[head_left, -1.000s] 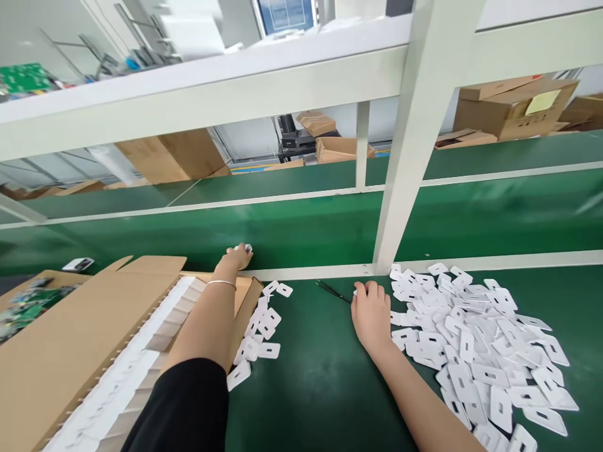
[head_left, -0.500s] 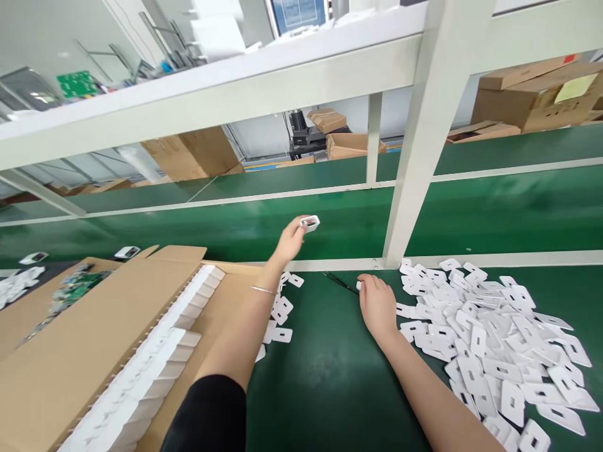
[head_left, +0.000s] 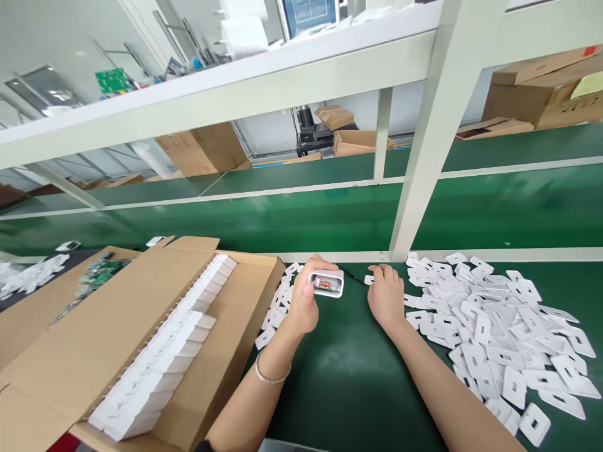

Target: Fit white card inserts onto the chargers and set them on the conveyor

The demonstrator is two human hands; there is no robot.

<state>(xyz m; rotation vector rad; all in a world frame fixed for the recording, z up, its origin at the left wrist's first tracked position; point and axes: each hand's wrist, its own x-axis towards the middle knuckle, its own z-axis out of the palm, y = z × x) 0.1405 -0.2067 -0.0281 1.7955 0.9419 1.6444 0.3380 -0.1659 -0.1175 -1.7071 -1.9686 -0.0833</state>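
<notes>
My left hand [head_left: 305,298] grips a white plastic housing [head_left: 326,293] above the green bench. The housing's open end faces me and shows a small orange-red part and metal inside. Over on the right, my right hand [head_left: 387,295] is low on the bench, its curled fingers on a small white plate with a slot [head_left: 369,280]. A thin black tool, perhaps tweezers [head_left: 353,276], lies between the hands, partly hidden by the housing. Beside my right hand spreads a large pile of white slotted plates [head_left: 490,333].
An open cardboard box [head_left: 249,326] with a white divider row [head_left: 160,358] stands at left. Small white pieces [head_left: 277,307] lie between box and left arm. Farther left are green circuit boards [head_left: 101,276]. A pale upright post [head_left: 428,132] rises behind my right hand.
My left hand has drawn the white housing back toward me and a little right, turning its opening to face me. My right hand has stayed about in place. The view has shifted slightly.
</notes>
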